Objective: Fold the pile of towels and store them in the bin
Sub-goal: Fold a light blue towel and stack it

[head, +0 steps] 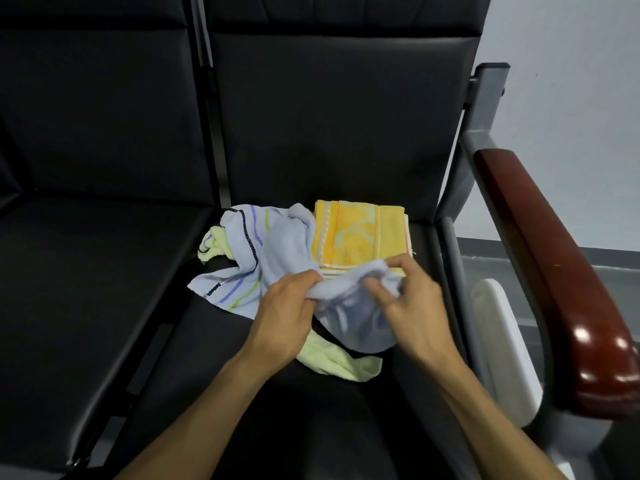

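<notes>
both hands, left and right, pinching a crumpled blue towel on the black seat; beside a folded yellow towel, over a pale green towel; wooden armrest at right.

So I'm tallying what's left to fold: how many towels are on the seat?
3: a folded yellow towel at the back, a blue striped towel gripped in both hands, a pale green towel beneath it. More may be hidden.

Left hand, right hand close together, fingers curled.
</notes>
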`<state>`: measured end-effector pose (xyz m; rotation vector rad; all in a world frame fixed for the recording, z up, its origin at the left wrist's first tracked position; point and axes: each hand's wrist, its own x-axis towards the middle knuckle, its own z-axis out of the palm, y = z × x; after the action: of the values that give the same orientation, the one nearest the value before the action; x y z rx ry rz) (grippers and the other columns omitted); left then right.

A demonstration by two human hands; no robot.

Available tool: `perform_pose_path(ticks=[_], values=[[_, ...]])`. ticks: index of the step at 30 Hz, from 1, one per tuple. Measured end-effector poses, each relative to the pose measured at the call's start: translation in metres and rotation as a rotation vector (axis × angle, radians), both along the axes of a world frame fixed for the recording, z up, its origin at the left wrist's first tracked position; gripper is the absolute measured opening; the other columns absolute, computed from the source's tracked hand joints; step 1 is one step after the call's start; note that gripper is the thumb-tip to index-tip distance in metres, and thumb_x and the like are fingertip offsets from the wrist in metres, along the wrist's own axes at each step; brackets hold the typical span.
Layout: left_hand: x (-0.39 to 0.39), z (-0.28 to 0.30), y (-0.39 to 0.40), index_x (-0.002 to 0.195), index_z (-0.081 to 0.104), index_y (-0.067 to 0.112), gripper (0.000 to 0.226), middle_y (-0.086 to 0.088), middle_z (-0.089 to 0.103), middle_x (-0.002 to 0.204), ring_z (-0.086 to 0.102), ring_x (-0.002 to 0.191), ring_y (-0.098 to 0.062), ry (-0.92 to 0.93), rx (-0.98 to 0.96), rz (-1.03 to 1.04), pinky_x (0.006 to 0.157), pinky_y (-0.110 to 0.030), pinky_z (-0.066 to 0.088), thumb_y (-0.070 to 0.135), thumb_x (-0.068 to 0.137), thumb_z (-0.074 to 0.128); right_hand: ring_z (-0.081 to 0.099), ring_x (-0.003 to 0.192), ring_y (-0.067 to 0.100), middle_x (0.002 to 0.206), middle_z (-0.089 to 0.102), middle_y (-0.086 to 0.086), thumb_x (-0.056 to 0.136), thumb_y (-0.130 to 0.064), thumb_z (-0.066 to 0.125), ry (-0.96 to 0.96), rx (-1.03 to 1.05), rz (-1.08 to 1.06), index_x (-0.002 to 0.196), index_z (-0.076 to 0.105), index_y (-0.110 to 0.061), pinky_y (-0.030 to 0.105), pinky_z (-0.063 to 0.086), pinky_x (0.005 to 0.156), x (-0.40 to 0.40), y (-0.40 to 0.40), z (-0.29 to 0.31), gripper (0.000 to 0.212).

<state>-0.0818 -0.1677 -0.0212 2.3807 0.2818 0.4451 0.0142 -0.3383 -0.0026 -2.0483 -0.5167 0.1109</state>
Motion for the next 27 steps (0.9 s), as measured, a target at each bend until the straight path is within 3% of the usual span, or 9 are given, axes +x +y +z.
perform_pose_path(ticks=[2,5,11,14,17,20,22,25,27], values=[[-0.001,0.005,-0.008,0.090,0.060,0.021,0.022,0.011,0.058,0.075,0.054,0.072,-0.006,-0.044,-0.042,-0.103,0.060,-0.030,0.043,0.000,0.096,0.053,0.057,0.065,0.005,0.073,0.062,-0.010,0.084,-0.041,0.074,0.059,-0.135,0.215,0.120,0.053,-0.039,0.027,0.047,0.058,-0.009,0.004,-0.008,0.042],[0.000,0.002,-0.009,0.103,0.056,0.024,0.016,0.012,0.064,0.084,0.061,0.075,-0.008,0.001,-0.070,-0.047,0.064,-0.035,0.052,0.010,0.097,0.055,0.058,0.069,0.012,0.069,0.062,-0.004,0.090,-0.034,0.068,-0.074,-0.171,0.224,0.088,0.061,-0.023,0.036,0.050,0.067,-0.015,0.011,-0.011,0.013],[0.002,-0.007,0.002,0.097,0.061,0.021,0.010,0.007,0.059,0.095,0.055,0.088,-0.018,-0.036,0.051,0.126,0.075,-0.046,0.051,0.016,0.100,0.053,0.041,0.054,0.008,0.054,0.045,-0.005,0.094,-0.019,0.057,0.009,0.009,-0.059,0.065,0.043,-0.020,0.029,0.034,0.051,-0.010,0.012,-0.002,0.032],[0.000,-0.003,0.001,0.109,0.073,0.017,0.026,0.004,0.052,0.113,0.050,0.101,-0.018,-0.187,0.110,0.130,0.078,-0.034,0.050,0.012,0.099,0.050,0.052,0.059,0.011,0.059,0.051,-0.006,0.093,-0.033,0.063,0.015,-0.186,0.063,0.099,0.059,-0.029,0.029,0.037,0.052,-0.011,0.013,-0.010,0.008],[-0.001,0.005,-0.003,0.112,0.075,0.013,0.028,0.005,0.052,0.098,0.054,0.090,-0.014,-0.324,0.099,0.019,0.073,-0.025,0.047,0.010,0.098,0.051,0.049,0.055,0.006,0.056,0.050,-0.009,0.084,-0.040,0.075,0.069,-0.089,0.212,0.132,0.047,-0.045,0.018,0.034,0.051,-0.017,0.015,-0.011,0.056],[-0.001,0.004,-0.010,0.098,0.068,0.013,0.015,0.011,0.056,0.088,0.057,0.082,-0.007,-0.296,0.030,-0.061,0.069,-0.025,0.048,0.006,0.099,0.056,0.053,0.061,0.006,0.061,0.060,-0.016,0.091,-0.035,0.070,-0.016,-0.029,0.237,0.091,0.065,-0.035,0.024,0.040,0.058,-0.020,0.021,-0.008,0.005],[0.001,-0.002,-0.007,0.095,0.055,0.021,0.010,0.011,0.058,0.087,0.056,0.082,-0.010,-0.155,-0.026,0.000,0.069,-0.033,0.049,0.015,0.101,0.058,0.055,0.063,0.009,0.062,0.063,-0.021,0.095,-0.017,0.059,-0.059,-0.001,0.176,0.069,0.061,-0.024,0.027,0.042,0.058,-0.018,0.020,-0.006,0.027],[0.002,-0.013,0.000,0.091,0.045,0.026,0.016,0.011,0.054,0.081,0.055,0.084,-0.021,0.067,0.058,-0.037,0.074,-0.043,0.046,0.026,0.101,0.058,0.061,0.070,0.006,0.070,0.069,-0.012,0.094,-0.004,0.049,0.033,0.153,0.090,0.070,0.063,-0.016,0.021,0.048,0.064,-0.017,0.019,0.005,0.030],[0.002,-0.016,0.001,0.090,0.047,0.027,0.015,0.013,0.051,0.073,0.056,0.079,-0.021,0.132,0.062,-0.069,0.071,-0.044,0.046,0.027,0.101,0.057,0.057,0.063,0.007,0.062,0.062,-0.010,0.096,-0.008,0.050,0.097,0.200,-0.028,0.068,0.058,-0.015,0.016,0.043,0.055,-0.014,0.016,0.006,0.030]])
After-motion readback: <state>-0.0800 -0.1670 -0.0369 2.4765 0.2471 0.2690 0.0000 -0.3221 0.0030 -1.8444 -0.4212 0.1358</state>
